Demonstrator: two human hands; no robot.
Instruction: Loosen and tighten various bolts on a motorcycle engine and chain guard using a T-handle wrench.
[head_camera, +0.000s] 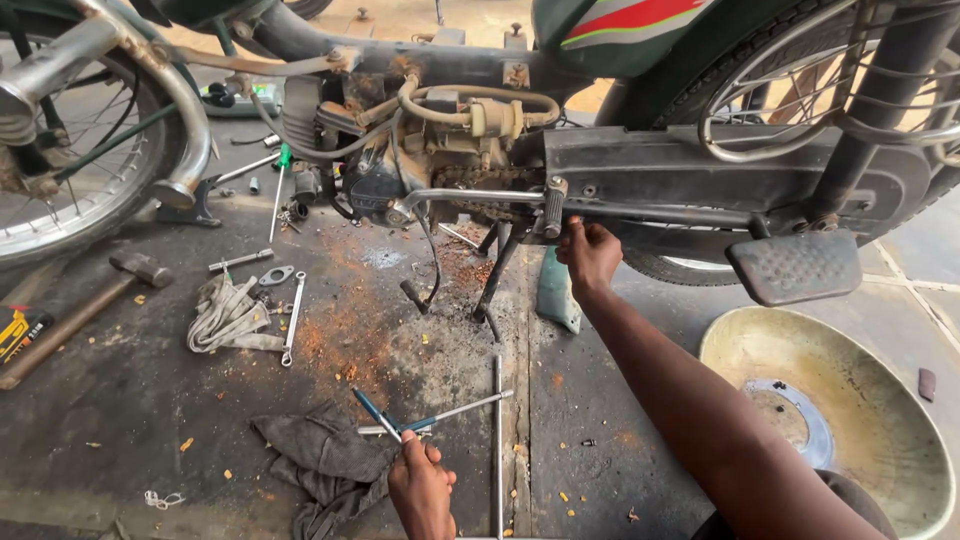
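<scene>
A motorcycle (640, 165) stands on its stand across the top of the view. My right hand (590, 255) reaches up under its footrest bar (480, 197), just below the rubber foot peg (552, 208). The fingers are curled against the underside, and whatever they hold is hidden. My left hand (420, 490) is low in the middle, closed on a blue-handled screwdriver (374, 410). It sits where the arms of a cross wrench (497, 420) meet on the oily floor, beside a dark cloth (320, 455).
A hammer (100, 300), a pale rag (230, 315), a spanner (292, 325) and small bolts lie at the left. A yellow basin (890, 450) holding a metal disc (800, 415) sits at the right. The front wheel (60, 190) is at the far left.
</scene>
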